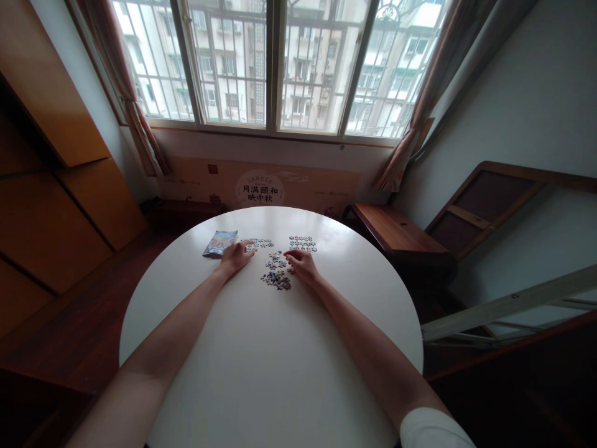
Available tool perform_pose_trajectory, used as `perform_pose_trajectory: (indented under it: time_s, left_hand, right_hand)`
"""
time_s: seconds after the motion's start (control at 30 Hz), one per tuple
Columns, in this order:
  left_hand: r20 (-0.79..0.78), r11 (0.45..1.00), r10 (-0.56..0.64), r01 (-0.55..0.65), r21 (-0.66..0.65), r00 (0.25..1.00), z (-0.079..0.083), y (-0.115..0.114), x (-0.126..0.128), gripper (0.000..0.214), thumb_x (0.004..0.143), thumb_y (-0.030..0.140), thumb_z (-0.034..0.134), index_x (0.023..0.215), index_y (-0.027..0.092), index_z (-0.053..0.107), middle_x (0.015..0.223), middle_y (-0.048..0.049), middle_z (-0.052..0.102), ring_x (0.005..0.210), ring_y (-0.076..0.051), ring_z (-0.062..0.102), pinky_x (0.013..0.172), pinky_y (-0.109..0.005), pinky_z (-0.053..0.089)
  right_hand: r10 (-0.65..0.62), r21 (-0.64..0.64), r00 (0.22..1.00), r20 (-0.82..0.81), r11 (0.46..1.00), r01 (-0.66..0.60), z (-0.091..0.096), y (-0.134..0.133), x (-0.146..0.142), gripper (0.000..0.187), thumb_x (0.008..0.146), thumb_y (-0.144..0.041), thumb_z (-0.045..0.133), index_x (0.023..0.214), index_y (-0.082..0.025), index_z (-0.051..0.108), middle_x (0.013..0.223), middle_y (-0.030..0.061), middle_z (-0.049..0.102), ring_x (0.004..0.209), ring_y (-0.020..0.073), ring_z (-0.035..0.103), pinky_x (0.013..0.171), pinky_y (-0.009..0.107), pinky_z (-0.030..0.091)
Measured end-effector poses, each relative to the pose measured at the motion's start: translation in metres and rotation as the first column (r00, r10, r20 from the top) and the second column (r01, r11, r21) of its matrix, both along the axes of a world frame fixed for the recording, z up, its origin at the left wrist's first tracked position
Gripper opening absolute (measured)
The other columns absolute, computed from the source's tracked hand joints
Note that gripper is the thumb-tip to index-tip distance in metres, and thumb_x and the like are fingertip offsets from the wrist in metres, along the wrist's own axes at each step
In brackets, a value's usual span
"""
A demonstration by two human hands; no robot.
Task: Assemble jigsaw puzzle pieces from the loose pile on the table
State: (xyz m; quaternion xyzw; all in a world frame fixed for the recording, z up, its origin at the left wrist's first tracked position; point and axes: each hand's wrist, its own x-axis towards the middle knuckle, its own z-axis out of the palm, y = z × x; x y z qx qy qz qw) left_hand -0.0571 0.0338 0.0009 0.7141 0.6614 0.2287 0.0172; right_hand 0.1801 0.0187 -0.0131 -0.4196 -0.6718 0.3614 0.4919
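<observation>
Small jigsaw pieces lie on a round white table (261, 367): a loose heap (276, 280) between my hands, a joined patch (261, 244) by my left fingertips and another joined patch (302, 243) beyond my right hand. My left hand (237, 256) rests on the table with fingers stretched toward the left patch, next to a blue printed packet (219, 243). My right hand (302, 264) lies curled over the pieces with thumb and forefinger pinched at a small piece I cannot make out.
A wooden bench or low table (396, 231) stands right of the table. A wooden cabinet (56, 205) fills the left side. A barred window (275, 65) with curtains is ahead, above a printed cardboard panel (261, 186). A pale rail (508, 305) slants at the right.
</observation>
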Motion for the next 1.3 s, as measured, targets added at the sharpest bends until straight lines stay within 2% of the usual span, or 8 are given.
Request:
perform_pose_trajectory:
  time_s: [0.13,0.23,0.33,0.53,0.67,0.77,1.0,1.3]
  left_hand:
    - [-0.042,0.996,-0.082,0.083,0.027,0.996,0.001,-0.004,0.001,0.032,0.079,0.041,0.050,0.103,0.025,0.064,0.071,-0.0003,0.064,0.064,-0.015,0.057,0.060,-0.023,0.039]
    - [-0.120,0.972,-0.223,0.230,0.046,0.967,0.001,-0.006,0.004,0.029,0.080,0.041,0.046,0.081,0.020,0.065,0.064,-0.0009,0.061,0.058,-0.014,0.054,0.057,-0.023,0.035]
    - [-0.178,0.958,-0.275,0.284,0.030,0.945,0.000,-0.007,0.006,0.031,0.079,0.040,0.045,0.065,0.018,0.060,0.057,-0.0016,0.058,0.054,-0.014,0.050,0.054,-0.024,0.030]
    - [-0.160,0.958,-0.282,0.287,0.009,0.946,-0.002,-0.005,0.007,0.031,0.077,0.040,0.045,0.059,0.018,0.056,0.055,-0.0014,0.056,0.053,-0.014,0.047,0.053,-0.025,0.026]
    - [-0.156,0.958,-0.279,0.286,0.023,0.947,-0.001,-0.006,0.008,0.032,0.078,0.040,0.045,0.057,0.018,0.056,0.056,-0.0018,0.056,0.053,-0.014,0.047,0.053,-0.025,0.025]
    - [-0.146,0.959,-0.278,0.283,0.018,0.949,0.000,-0.007,0.008,0.032,0.078,0.041,0.045,0.059,0.019,0.057,0.056,-0.0022,0.057,0.054,-0.014,0.048,0.054,-0.025,0.026]
    - [-0.132,0.956,-0.287,0.293,0.027,0.949,-0.002,-0.005,0.007,0.032,0.078,0.042,0.046,0.059,0.019,0.057,0.056,-0.0022,0.057,0.052,-0.014,0.046,0.054,-0.025,0.025]
    - [-0.140,0.957,-0.283,0.290,0.030,0.949,-0.003,-0.005,0.007,0.032,0.078,0.042,0.045,0.059,0.019,0.058,0.056,-0.0025,0.057,0.052,-0.014,0.046,0.053,-0.025,0.024]
  right_hand:
    - [-0.003,-0.013,1.000,-0.005,1.000,0.003,0.002,-0.001,-0.001,0.023,0.070,-0.031,0.055,0.079,-0.015,0.069,0.064,0.0040,0.063,0.054,0.0136,0.055,0.050,0.026,0.046]
    - [0.000,-0.016,1.000,-0.005,1.000,0.000,0.002,-0.002,-0.001,0.024,0.070,-0.031,0.055,0.079,-0.014,0.069,0.064,0.0041,0.063,0.054,0.0132,0.055,0.048,0.025,0.045]
    - [0.002,-0.022,1.000,-0.002,1.000,-0.002,0.001,-0.001,-0.001,0.024,0.070,-0.032,0.055,0.079,-0.014,0.068,0.064,0.0035,0.062,0.053,0.0122,0.054,0.046,0.023,0.044]
    - [-0.006,0.003,0.999,0.054,1.000,0.006,0.002,-0.003,-0.002,0.023,0.073,-0.029,0.053,0.080,-0.014,0.068,0.062,0.0019,0.060,0.050,0.0113,0.052,0.046,0.023,0.042]
    - [-0.143,0.189,0.970,0.196,0.976,0.106,0.004,-0.009,-0.003,0.019,0.076,-0.022,0.050,0.081,-0.016,0.068,0.071,0.0036,0.061,0.059,0.0123,0.054,0.058,0.025,0.045]
    - [-0.217,0.310,0.911,0.350,0.945,0.105,0.004,-0.012,-0.004,0.019,0.078,-0.017,0.049,0.084,-0.017,0.067,0.077,0.0040,0.061,0.064,0.0124,0.054,0.068,0.026,0.043]
    - [-0.262,0.282,0.784,0.563,0.952,0.116,0.004,-0.014,-0.004,0.011,0.075,-0.027,0.058,0.082,-0.019,0.063,0.075,0.0009,0.057,0.067,0.0128,0.052,0.070,0.027,0.037]
    - [-0.215,0.236,0.809,0.548,0.967,0.097,0.003,-0.013,-0.004,0.012,0.072,-0.027,0.061,0.080,-0.019,0.066,0.073,0.0008,0.058,0.068,0.0124,0.052,0.070,0.025,0.037]
